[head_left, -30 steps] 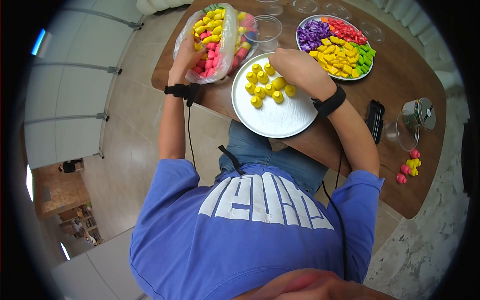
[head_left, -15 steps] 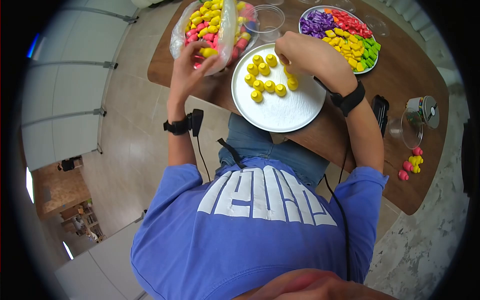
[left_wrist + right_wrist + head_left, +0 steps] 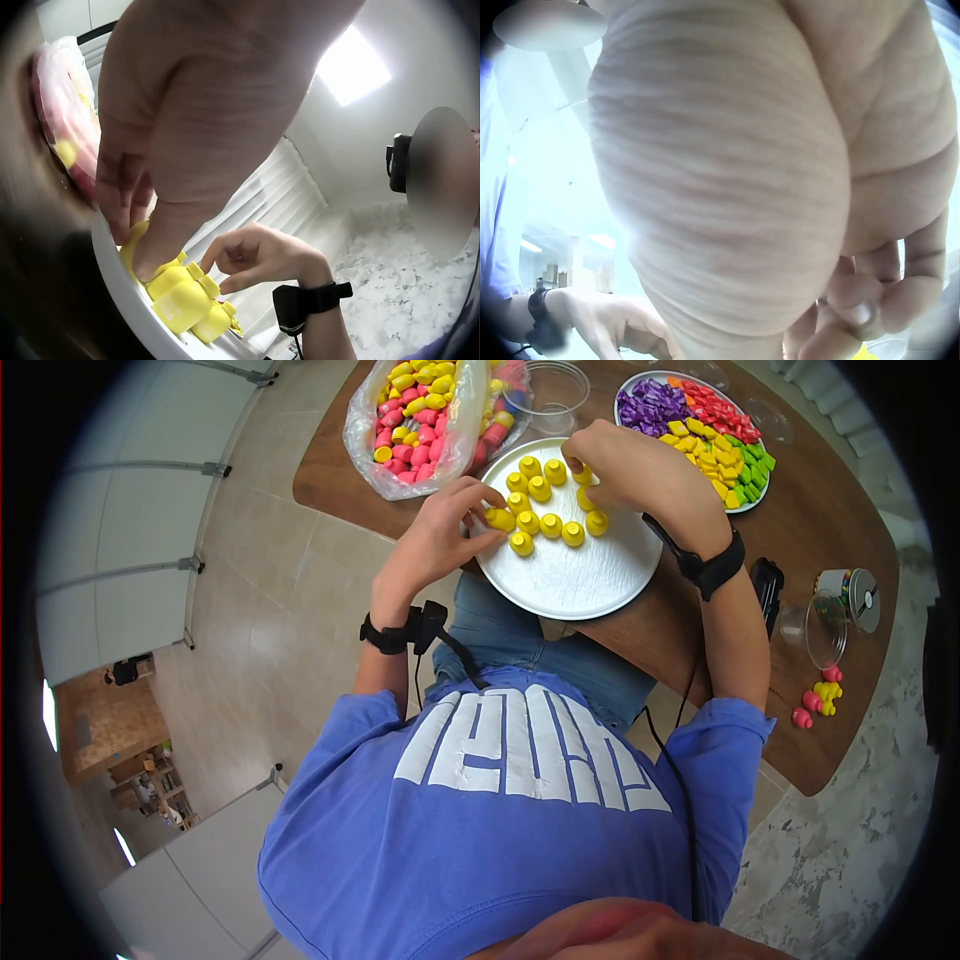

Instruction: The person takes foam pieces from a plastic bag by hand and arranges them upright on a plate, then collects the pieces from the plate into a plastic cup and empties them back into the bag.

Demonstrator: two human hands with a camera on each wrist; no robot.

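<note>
Change: moved left hand (image 3: 436,535) from plastic bag (image 3: 468,422) to left rim of white plate (image 3: 560,585), pinching yellow bottle-shaped piece (image 3: 500,520) | likely near-complete transfer | curled right hand (image 3: 642,472) over plate's far-right part, can't tell grip

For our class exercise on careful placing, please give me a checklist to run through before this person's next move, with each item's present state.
1. Left hand has a secure pinch on the held yellow piece: ok, as far as the views show.
2. Held piece is upright: not ok; it looks tilted.
3. Standing yellow pieces are upright: ok for those fully visible.
4. White plate has bare room: ok, on the side nearest the person.
5. Right hand is free of any piece: cannot tell; it hides what it may touch.
6. Plastic bag is open: ok; pink pieces show inside.
</note>
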